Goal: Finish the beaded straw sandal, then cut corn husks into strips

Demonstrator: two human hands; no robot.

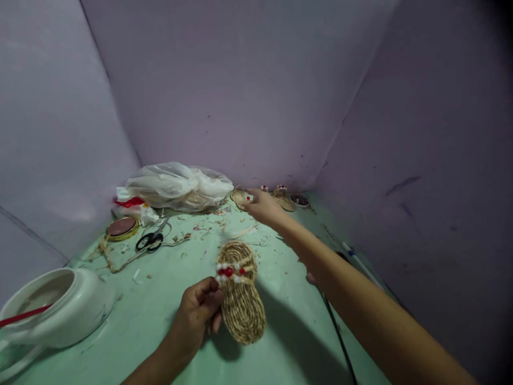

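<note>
A small woven straw sandal (244, 313) with a strap of red and white beads stands upright, tilted, above the green table. My left hand (202, 307) is closed on its left edge, thumb and fingers pinching it near the strap. Far back by the wall, my right hand (262, 206) reaches out to a second woven sandal (238, 199) with beads. Its fingers are bent at that sandal's beaded strap and seem to grip it; the fingertips are partly hidden. Just right of my right hand lies another beaded woven sandal (285, 200).
A white plastic bag (180, 187) lies at the back wall. Black-handled scissors (152, 239), a round tin (121, 228) and straw scraps are at left. A white pot (60, 305) stands front left. A small bowl (300, 200) sits back right; a dark cable (339, 331) runs under my right arm.
</note>
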